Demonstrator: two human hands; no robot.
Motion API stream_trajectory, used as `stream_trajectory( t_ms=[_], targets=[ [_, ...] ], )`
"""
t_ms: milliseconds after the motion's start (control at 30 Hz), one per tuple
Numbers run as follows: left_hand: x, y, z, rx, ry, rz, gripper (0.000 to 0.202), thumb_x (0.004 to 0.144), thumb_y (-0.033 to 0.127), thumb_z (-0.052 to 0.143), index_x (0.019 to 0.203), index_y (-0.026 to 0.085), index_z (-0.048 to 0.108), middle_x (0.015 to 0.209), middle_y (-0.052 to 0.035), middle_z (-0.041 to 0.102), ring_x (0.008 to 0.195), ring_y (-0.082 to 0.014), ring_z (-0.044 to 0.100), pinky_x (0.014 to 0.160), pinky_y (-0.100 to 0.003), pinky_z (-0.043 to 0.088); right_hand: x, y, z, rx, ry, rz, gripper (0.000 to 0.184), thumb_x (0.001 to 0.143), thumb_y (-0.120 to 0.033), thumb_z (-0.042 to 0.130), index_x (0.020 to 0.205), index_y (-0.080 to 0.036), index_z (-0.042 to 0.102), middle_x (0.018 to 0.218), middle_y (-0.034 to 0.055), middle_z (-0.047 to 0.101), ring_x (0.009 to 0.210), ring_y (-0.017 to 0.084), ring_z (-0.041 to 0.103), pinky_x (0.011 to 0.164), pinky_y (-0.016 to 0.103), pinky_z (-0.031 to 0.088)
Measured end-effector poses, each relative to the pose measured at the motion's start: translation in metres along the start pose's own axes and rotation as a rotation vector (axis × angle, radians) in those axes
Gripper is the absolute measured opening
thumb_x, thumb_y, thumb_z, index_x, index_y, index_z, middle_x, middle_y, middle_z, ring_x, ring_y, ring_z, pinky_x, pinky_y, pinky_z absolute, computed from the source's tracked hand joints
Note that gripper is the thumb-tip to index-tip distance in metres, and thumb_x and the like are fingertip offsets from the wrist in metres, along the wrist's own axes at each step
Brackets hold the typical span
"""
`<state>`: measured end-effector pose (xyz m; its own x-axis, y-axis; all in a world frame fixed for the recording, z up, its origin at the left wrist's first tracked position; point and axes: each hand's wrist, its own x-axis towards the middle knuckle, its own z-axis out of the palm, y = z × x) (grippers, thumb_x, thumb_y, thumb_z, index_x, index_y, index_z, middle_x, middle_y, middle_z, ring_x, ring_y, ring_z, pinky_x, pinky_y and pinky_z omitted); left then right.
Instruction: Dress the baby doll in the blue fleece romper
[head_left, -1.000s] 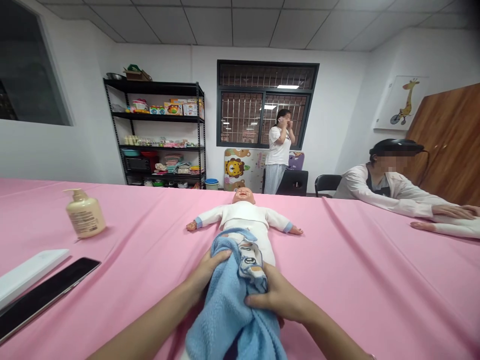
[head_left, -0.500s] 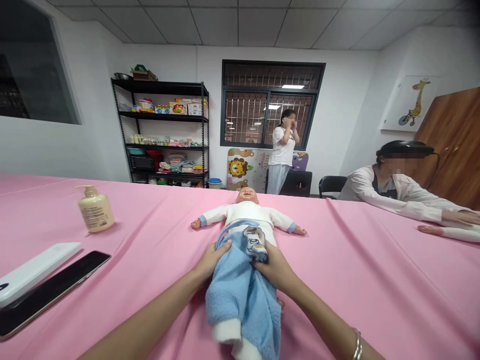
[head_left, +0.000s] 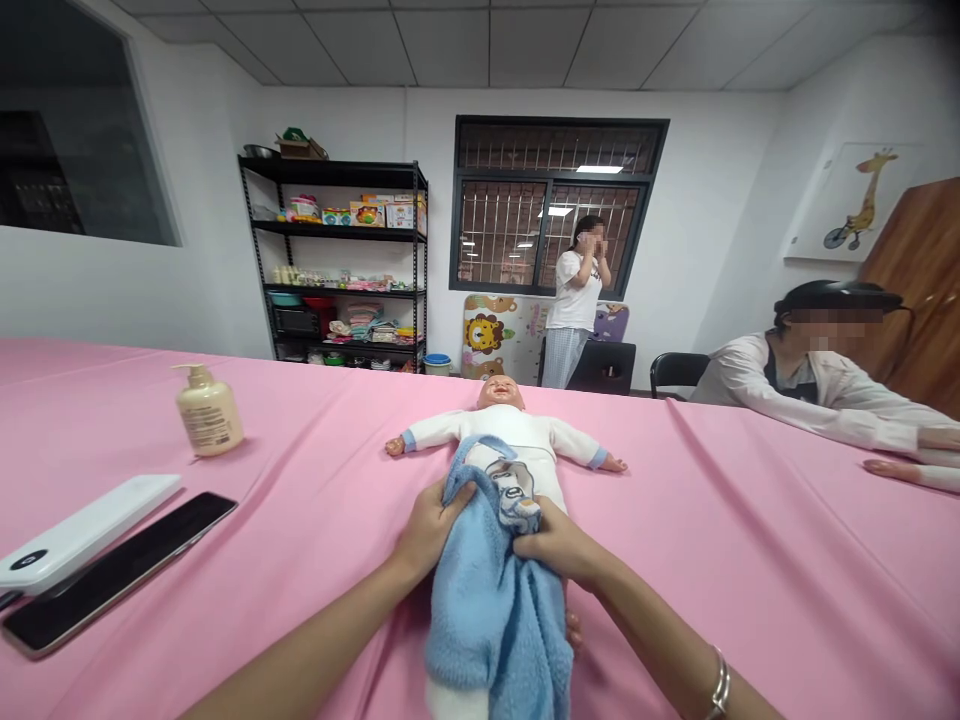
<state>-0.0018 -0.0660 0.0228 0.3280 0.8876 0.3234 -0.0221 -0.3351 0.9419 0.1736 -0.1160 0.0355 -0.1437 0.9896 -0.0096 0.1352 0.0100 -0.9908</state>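
A baby doll in a white top lies on its back on a pink sheet, arms spread. A blue fleece garment with a white cuff at its lower end is bunched over the doll's belly and legs, hiding them. My left hand grips the fleece at the doll's waist. My right hand holds the fleece on the other side, just below a printed cartoon patch. One small doll foot shows beyond the fleece, near my right wrist.
The pink-covered table holds a lotion pump bottle, a white power bank and a black smartphone at left. A seated person leans on the far right. A person stands beyond the table, near a black shelf.
The fleece is pulled up and bunched tighter in both hands, showing more of the printed patch. The camera view has swung slightly, so the room shifts to the right.
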Motion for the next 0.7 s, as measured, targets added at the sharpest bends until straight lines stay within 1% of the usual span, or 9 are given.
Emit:
stream_trajectory(
  t_ms=[100,167,233,300,400,467,600,633,700],
  targets=[
    [0.003,-0.007,-0.001,0.056,0.130,0.020,0.041,0.079,0.049,0.055,0.100,0.013,0.058,0.094,-0.0056,0.062,0.092,-0.0231,0.055,0.081,-0.029,0.042,-0.002,0.000,0.000,-0.020,-0.014,-0.042,0.031,0.052,-0.009,0.053,0.083,-0.015,0.053,0.071,-0.0030,0.053,0.065,0.013,0.046,0.057,0.023,0.037],
    [0.006,-0.011,-0.002,0.019,0.152,-0.013,0.047,0.079,0.051,0.054,0.107,0.014,0.055,0.103,-0.0072,0.061,0.100,-0.0235,0.053,0.087,-0.030,0.039,-0.005,-0.002,0.000,-0.040,-0.085,-0.075,0.027,0.053,-0.008,0.052,0.078,-0.015,0.054,0.068,-0.0037,0.052,0.063,0.012,0.045,0.055,0.021,0.035],
    [0.008,-0.012,-0.002,-0.075,0.049,-0.078,0.049,0.080,0.053,0.051,0.109,0.014,0.056,0.110,-0.0088,0.059,0.106,-0.0237,0.051,0.090,-0.030,0.038,-0.007,-0.003,0.001,-0.061,-0.154,-0.105,0.026,0.055,-0.008,0.052,0.079,-0.016,0.056,0.070,-0.0031,0.054,0.064,0.012,0.046,0.055,0.022,0.036],
    [0.009,-0.010,-0.002,-0.161,-0.065,-0.151,0.051,0.080,0.055,0.050,0.106,0.012,0.059,0.109,-0.0097,0.060,0.103,-0.0243,0.053,0.087,-0.029,0.040,-0.008,-0.004,0.002,-0.100,-0.160,-0.180,0.024,0.059,-0.010,0.053,0.082,-0.016,0.058,0.074,-0.0013,0.058,0.069,0.015,0.050,0.061,0.024,0.039],
    [0.010,-0.007,-0.003,-0.159,-0.077,-0.223,0.055,0.077,0.059,0.051,0.099,0.009,0.061,0.096,-0.0105,0.065,0.090,-0.0254,0.058,0.076,-0.030,0.045,-0.007,-0.003,0.006,-0.204,0.014,-0.370,0.016,0.067,-0.015,0.052,0.081,-0.016,0.060,0.081,0.0019,0.062,0.078,0.020,0.053,0.071,0.029,0.041],
    [0.012,-0.007,-0.004,-0.132,-0.046,-0.215,0.054,0.077,0.058,0.051,0.098,0.009,0.061,0.094,-0.0099,0.066,0.089,-0.0254,0.058,0.076,-0.030,0.045,-0.003,-0.001,0.007,-0.251,0.163,-0.449,0.013,0.071,-0.017,0.050,0.079,-0.018,0.061,0.080,0.0032,0.063,0.078,0.022,0.054,0.073,0.030,0.040],
    [0.021,-0.016,-0.004,-0.152,-0.009,-0.167,0.050,0.075,0.054,0.057,0.102,0.011,0.060,0.103,-0.0098,0.063,0.097,-0.0257,0.056,0.084,-0.032,0.044,0.008,0.004,0.006,-0.239,0.350,-0.461,0.026,0.068,-0.014,0.051,0.091,-0.021,0.061,0.087,0.0035,0.064,0.082,0.024,0.055,0.073,0.030,0.039],
    [0.023,-0.019,-0.004,-0.159,-0.012,-0.144,0.049,0.075,0.052,0.058,0.103,0.011,0.059,0.106,-0.0097,0.062,0.099,-0.0255,0.055,0.086,-0.032,0.043,0.009,0.005,0.005,-0.253,0.378,-0.446,0.026,0.068,-0.014,0.051,0.091,-0.021,0.060,0.087,0.0036,0.064,0.081,0.023,0.055,0.072,0.030,0.039],
    [0.028,-0.025,-0.006,-0.149,-0.014,-0.075,0.047,0.076,0.048,0.059,0.107,0.013,0.057,0.112,-0.0088,0.059,0.105,-0.0244,0.052,0.091,-0.032,0.040,0.011,0.007,0.002,-0.329,0.425,-0.397,0.017,0.068,-0.016,0.051,0.084,-0.020,0.058,0.081,0.0040,0.063,0.074,0.022,0.055,0.065,0.028,0.037]
  ],
)
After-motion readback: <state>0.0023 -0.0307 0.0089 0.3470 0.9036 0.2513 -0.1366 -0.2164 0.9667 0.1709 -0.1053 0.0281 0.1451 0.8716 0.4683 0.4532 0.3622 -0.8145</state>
